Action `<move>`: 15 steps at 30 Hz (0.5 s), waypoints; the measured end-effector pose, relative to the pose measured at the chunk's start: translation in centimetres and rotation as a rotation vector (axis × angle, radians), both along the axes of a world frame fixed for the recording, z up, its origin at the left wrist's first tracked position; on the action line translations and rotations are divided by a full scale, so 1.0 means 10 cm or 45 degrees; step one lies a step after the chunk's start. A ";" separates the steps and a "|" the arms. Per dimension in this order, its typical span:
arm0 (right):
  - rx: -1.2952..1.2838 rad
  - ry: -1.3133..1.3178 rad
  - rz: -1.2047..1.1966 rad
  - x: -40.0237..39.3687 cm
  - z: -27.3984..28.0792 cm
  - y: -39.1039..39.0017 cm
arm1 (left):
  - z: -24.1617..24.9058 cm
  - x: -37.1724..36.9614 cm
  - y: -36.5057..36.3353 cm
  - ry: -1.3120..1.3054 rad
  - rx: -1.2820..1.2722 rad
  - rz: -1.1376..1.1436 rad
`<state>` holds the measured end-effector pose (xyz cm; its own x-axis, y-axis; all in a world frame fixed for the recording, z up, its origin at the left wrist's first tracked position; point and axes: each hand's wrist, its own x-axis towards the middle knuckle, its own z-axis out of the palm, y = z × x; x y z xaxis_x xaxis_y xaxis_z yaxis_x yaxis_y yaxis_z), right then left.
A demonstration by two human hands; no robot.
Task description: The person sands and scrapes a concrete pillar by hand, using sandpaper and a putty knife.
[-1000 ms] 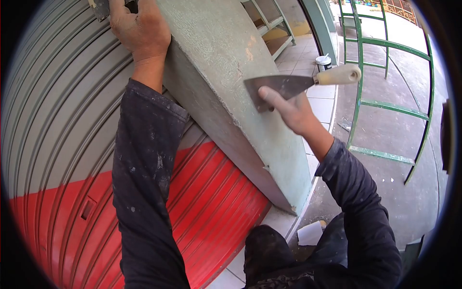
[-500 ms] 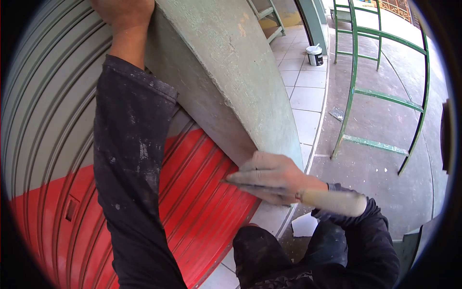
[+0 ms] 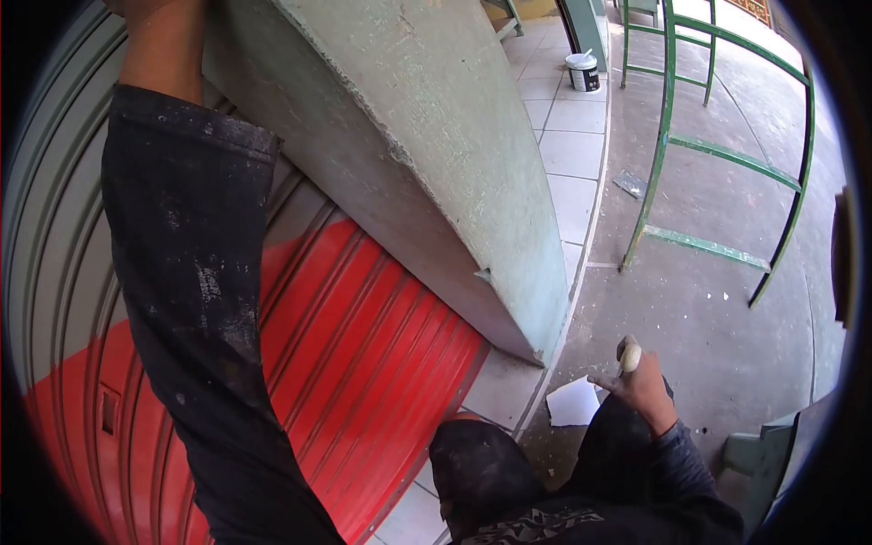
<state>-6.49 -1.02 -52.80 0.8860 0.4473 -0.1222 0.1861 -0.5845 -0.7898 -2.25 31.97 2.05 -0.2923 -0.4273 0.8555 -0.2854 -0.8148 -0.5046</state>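
Note:
My right hand (image 3: 640,386) is low at the right, above my knee, with its fingers wrapped round a tool with a pale wooden handle (image 3: 629,357); the tool's other end is hard to make out. At the upper left, my left hand (image 3: 145,7) is mostly cut off by the frame's top edge, its fingers hidden. That arm reaches up past the ribbed red and grey shutter (image 3: 381,318). Between the hands stands a grey-green pillar (image 3: 454,136) with a rough, chipped edge and a small raised flake near its lower part.
A green metal ladder frame (image 3: 718,148) stands at the right. Beyond the pillar, a paint bucket (image 3: 583,74) sits on the white tiles. On the floor lie a white sheet piece (image 3: 572,403) near my knees and a small flat scrap (image 3: 629,185). A grey-green object (image 3: 758,454) is at the lower right.
My right hand has moved off the pillar's lower edge, down and to the right, with the tool. The view has shifted, so my left arm appears further left and higher.

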 end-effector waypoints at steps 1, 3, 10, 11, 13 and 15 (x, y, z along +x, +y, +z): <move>-0.050 -0.025 -0.001 0.01 -0.05 -0.04 | -0.02 -0.02 -0.02 -0.004 0.069 -0.004; -0.009 -0.141 0.052 0.03 -0.07 -0.16 | -0.06 -0.05 -0.06 0.007 0.095 -0.024; 0.213 -0.484 0.423 0.34 0.56 -0.15 | -0.26 -0.05 -0.34 0.140 -0.042 -0.325; 0.205 -0.509 0.461 0.37 0.71 -0.15 | -0.30 -0.07 -0.38 0.165 -0.043 -0.338; 0.263 -0.521 0.536 0.48 0.88 -0.15 | -0.26 -0.12 -0.36 0.181 -0.106 -0.274; 0.853 -0.283 0.384 0.53 0.79 0.05 | -0.27 -0.11 -0.36 0.201 -0.086 -0.336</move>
<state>-1.18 -0.55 -44.93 0.6857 0.5892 0.4273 0.4576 0.1075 -0.8826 -3.38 28.38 -0.61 -0.2469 -0.2950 0.9230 -0.5618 -0.7325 -0.3844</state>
